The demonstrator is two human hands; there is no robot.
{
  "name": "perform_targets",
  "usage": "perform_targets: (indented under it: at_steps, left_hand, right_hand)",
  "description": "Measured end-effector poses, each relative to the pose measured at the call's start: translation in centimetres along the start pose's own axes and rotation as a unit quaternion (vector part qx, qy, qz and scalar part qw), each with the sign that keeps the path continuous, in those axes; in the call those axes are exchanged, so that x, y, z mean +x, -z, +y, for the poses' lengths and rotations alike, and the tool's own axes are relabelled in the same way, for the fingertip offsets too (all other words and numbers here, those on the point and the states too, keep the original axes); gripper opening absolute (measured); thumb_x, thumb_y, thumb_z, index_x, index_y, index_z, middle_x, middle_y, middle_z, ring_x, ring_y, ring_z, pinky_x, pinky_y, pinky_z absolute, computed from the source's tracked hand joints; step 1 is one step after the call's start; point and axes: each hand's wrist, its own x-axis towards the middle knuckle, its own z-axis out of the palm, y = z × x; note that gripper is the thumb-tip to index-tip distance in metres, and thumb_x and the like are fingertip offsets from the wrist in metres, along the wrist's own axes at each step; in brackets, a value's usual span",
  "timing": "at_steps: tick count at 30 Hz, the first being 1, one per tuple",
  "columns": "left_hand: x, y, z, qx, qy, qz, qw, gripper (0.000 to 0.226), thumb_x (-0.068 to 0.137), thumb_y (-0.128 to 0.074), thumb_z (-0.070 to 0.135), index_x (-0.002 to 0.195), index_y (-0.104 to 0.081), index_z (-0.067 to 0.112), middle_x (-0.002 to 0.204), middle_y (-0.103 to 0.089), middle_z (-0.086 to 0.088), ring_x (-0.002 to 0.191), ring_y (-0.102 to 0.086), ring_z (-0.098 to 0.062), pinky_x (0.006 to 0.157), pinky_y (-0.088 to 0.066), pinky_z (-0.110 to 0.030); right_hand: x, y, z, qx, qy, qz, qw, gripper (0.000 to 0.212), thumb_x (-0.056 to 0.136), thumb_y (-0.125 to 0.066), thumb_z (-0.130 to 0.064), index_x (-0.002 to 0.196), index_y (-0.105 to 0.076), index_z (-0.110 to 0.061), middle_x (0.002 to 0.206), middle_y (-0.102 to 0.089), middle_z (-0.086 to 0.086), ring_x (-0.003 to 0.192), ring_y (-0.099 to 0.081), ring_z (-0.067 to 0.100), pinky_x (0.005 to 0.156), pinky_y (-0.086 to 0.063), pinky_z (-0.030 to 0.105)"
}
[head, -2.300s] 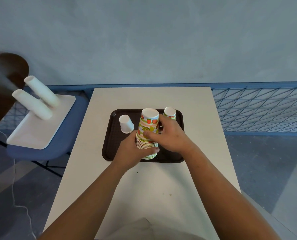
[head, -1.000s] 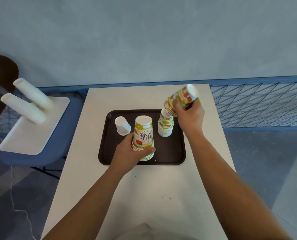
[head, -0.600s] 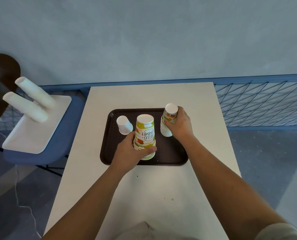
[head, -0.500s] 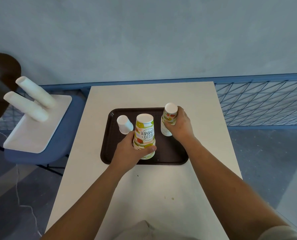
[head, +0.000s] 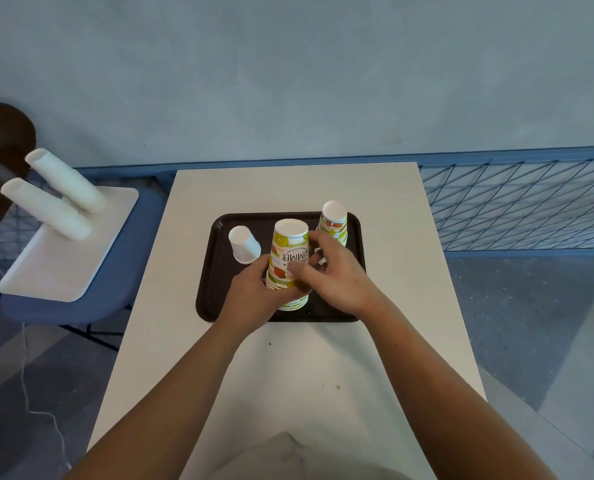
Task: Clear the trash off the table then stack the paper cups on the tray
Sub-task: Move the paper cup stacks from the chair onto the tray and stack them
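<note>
On the brown tray [head: 216, 271], both hands, left hand [head: 254, 292] and right hand [head: 333, 275], grip 1 printed cup stack [head: 288, 258]

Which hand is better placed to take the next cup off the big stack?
The right hand. Its fingers rest on the upper part of the big stack, free to lift a cup. The left hand wraps the base, steadying it on the tray.
</note>
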Motion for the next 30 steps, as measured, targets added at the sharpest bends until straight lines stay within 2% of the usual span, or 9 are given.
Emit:
perform_targets:
  at_steps: [3,6,9,13,16,20,25,30]
  left_hand:
    - [-0.1,-0.2,0.3,0.012,-0.007,0.002,1.000,0.052,0.078,-0.088,0.033,0.121,-0.058,0.042,0.107,-0.069,0.024,0.102,-0.067,0.000,0.088,-0.050,-0.018]
    - [-0.6,-0.1,0.4,0.025,-0.018,-0.004,1.000,0.056,0.077,-0.089,0.033,0.120,-0.056,0.043,0.103,-0.067,0.030,0.098,-0.066,0.006,0.080,-0.046,-0.010]
    - [-1.2,0.1,0.4,0.022,-0.026,-0.017,0.999,0.066,0.071,-0.093,0.036,0.124,-0.053,0.044,0.106,-0.067,0.031,0.099,-0.066,0.010,0.078,-0.048,-0.006]
    - [-1.4,0.2,0.0,-0.002,-0.029,-0.016,0.999,0.082,0.068,-0.095,0.038,0.138,-0.053,0.039,0.118,-0.069,0.024,0.107,-0.067,0.003,0.092,-0.056,-0.019]
    - [-1.5,0.3,-0.1,-0.008,-0.034,-0.016,0.999,0.085,0.068,-0.095,0.040,0.141,-0.052,0.038,0.121,-0.069,0.022,0.110,-0.068,-0.001,0.099,-0.058,-0.030]
    - [-1.3,0.4,-0.3,-0.017,-0.040,-0.017,0.999,0.090,0.066,-0.097,0.042,0.143,-0.051,0.040,0.123,-0.071,0.017,0.113,-0.070,-0.008,0.100,-0.059,-0.040]
    - [-1.3,0.2,-0.2,0.011,-0.026,-0.013,1.000,0.075,0.069,-0.093,0.043,0.135,-0.057,0.035,0.115,-0.071,0.019,0.107,-0.070,-0.004,0.098,-0.057,-0.029]
    - [-0.7,-0.4,-0.1,0.046,-0.014,-0.018,0.999,0.070,0.070,-0.092,0.046,0.131,-0.062,0.031,0.114,-0.071,0.017,0.104,-0.069,-0.004,0.091,-0.055,-0.020]
  right_hand:
    - [0.1,-0.6,-0.4,-0.052,0.010,0.032,0.998,0.058,0.086,-0.075,-0.050,0.133,-0.053,-0.023,0.115,-0.063,-0.011,0.096,-0.061,-0.002,0.076,-0.051,0.015]
    - [0.3,-1.1,-0.2,-0.074,0.019,0.041,0.996,0.054,0.084,-0.075,-0.053,0.125,-0.056,-0.023,0.115,-0.066,-0.007,0.103,-0.064,0.006,0.086,-0.058,0.028]
    - [0.3,-1.3,-0.2,-0.080,0.015,0.040,0.996,0.054,0.086,-0.074,-0.052,0.127,-0.056,-0.023,0.118,-0.067,-0.007,0.105,-0.065,0.008,0.089,-0.060,0.032]
    - [0.3,-0.9,-0.4,-0.066,0.019,0.032,0.997,0.053,0.086,-0.074,-0.052,0.128,-0.058,-0.024,0.116,-0.069,-0.009,0.104,-0.067,0.006,0.089,-0.061,0.033]
    - [0.2,-0.6,-0.5,-0.049,0.018,0.027,0.998,0.053,0.086,-0.074,-0.051,0.128,-0.058,-0.023,0.116,-0.069,-0.009,0.104,-0.068,0.007,0.089,-0.061,0.033]
    - [0.0,-0.3,-0.9,-0.028,0.015,0.052,0.998,0.048,0.086,-0.075,-0.049,0.124,-0.058,-0.024,0.113,-0.070,-0.011,0.100,-0.068,0.003,0.084,-0.060,0.026]
    - [-0.1,-0.3,-1.4,0.011,0.008,0.098,0.995,0.035,0.087,-0.076,-0.044,0.114,-0.057,-0.032,0.104,-0.066,-0.021,0.094,-0.066,-0.006,0.077,-0.053,0.012]
    - [0.4,0.6,-1.3,0.080,-0.014,0.166,0.983,0.041,0.088,-0.074,-0.046,0.120,-0.064,-0.022,0.108,-0.072,-0.014,0.095,-0.070,-0.003,0.077,-0.058,0.017]
